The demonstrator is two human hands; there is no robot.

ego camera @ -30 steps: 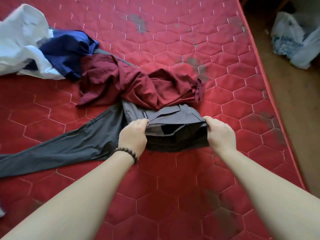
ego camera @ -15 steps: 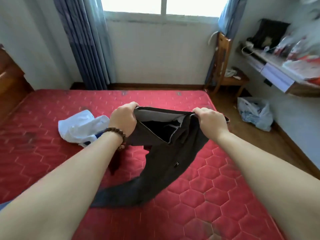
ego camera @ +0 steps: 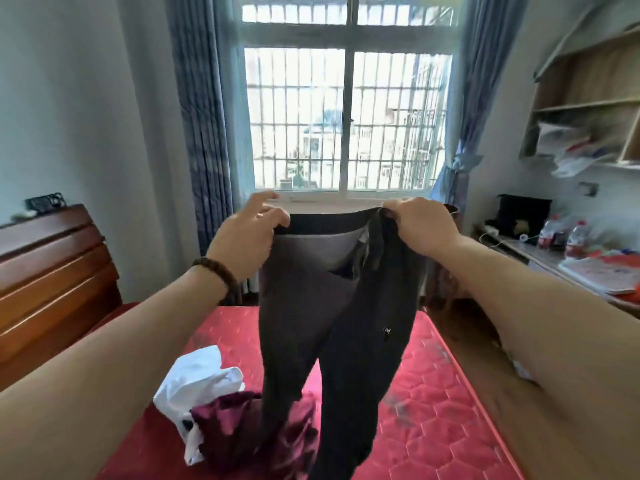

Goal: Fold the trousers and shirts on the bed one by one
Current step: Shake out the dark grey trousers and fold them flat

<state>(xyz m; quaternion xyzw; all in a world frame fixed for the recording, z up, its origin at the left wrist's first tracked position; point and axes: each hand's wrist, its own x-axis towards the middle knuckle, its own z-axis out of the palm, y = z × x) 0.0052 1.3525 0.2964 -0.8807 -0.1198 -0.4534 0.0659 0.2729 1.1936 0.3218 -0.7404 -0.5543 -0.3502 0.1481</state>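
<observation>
The trousers (ego camera: pixel 332 306) are now up off the bed (ego camera: pixel 433 410), lifted from lying flat to hanging full length, so the person looks set to straighten them for folding. Left hand (ego camera: pixel 247 233) and right hand (ego camera: pixel 419 225) each pinch a waistband corner; the legs dangle below each grip, over the maroon shirt (ego camera: pixel 239 427) and white shirt (ego camera: pixel 197 379).

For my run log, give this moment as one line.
left hand: grips waistband | right hand: grips waistband | dark grey trousers: held up, unfolded
</observation>
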